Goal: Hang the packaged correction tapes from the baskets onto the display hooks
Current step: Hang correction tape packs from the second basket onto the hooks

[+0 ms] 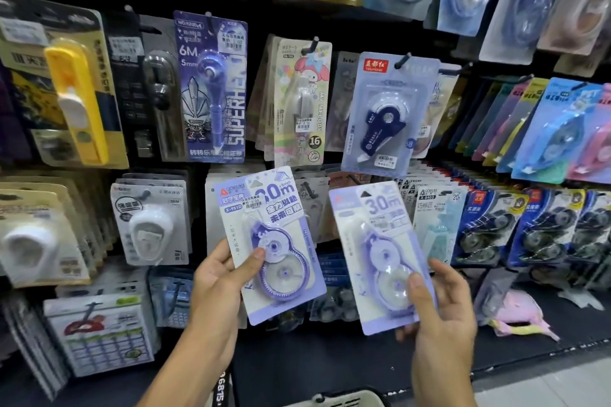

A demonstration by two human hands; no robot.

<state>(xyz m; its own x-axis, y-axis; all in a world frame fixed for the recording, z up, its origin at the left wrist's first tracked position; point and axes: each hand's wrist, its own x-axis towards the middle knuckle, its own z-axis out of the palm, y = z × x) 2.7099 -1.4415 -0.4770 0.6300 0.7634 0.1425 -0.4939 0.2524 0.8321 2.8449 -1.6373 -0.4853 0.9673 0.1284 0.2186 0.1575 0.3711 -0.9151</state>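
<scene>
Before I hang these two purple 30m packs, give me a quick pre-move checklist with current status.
1. Left hand grips the left 30m pack: ok.
2. Right hand grips the right 30m pack: ok.
3. Hang hole at the top of each pack uncovered: ok.
4. Matching hook found: cannot tell; packs hide the row behind.
5. Either pack on a hook: not ok, both held in front of the display.
6. Basket within reach below: ok.

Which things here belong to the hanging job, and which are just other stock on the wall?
In the job:
- left hand, holding a purple 30m correction tape pack
- right hand, holding a second purple 30m pack
- basket, rim at the bottom edge

Just other stock:
- Superhero 6M tape card
- My Melody card
- yellow tape pack
- pink plush toy
</scene>
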